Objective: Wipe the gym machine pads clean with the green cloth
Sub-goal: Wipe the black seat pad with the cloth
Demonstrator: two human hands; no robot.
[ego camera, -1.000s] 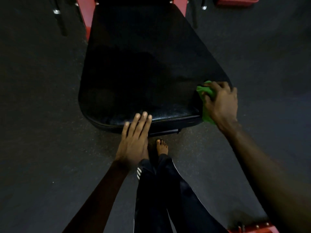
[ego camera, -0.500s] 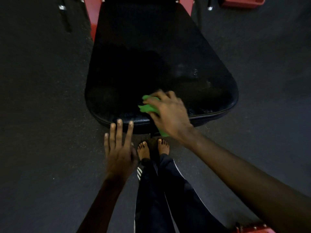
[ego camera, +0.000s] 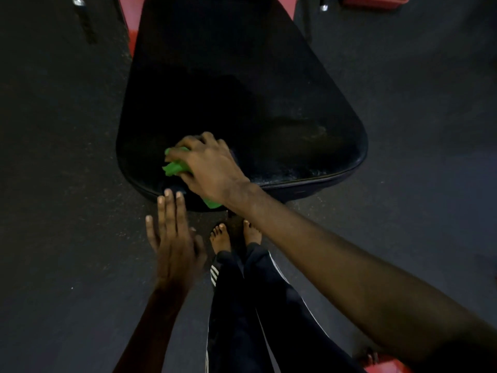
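My right hand (ego camera: 212,168) lies knuckles-up on the near left part of the wide black padded vinyl seat (ego camera: 242,84) of the gym machine, with my forearm reaching in from the lower right and crossing above my legs. Its fingers (ego camera: 188,143) are curled around the crumpled bright green cloth (ego camera: 175,168), bunching it against the pad. Green shows past my fingertips on the left and again under my wrist, where a corner hangs over the pad's front edge. My left hand (ego camera: 174,246) is flat and palm down, its fingers straight, close together and holding nothing; the fingertips reach the pad's front rim just left of the cloth, though I cannot tell whether they touch it. My bare feet (ego camera: 221,236) stand on the dark rubber floor (ego camera: 53,157) just below the pad's edge, under black striped track trousers (ego camera: 242,305). A red metal frame (ego camera: 132,14) shows at the pad's far end
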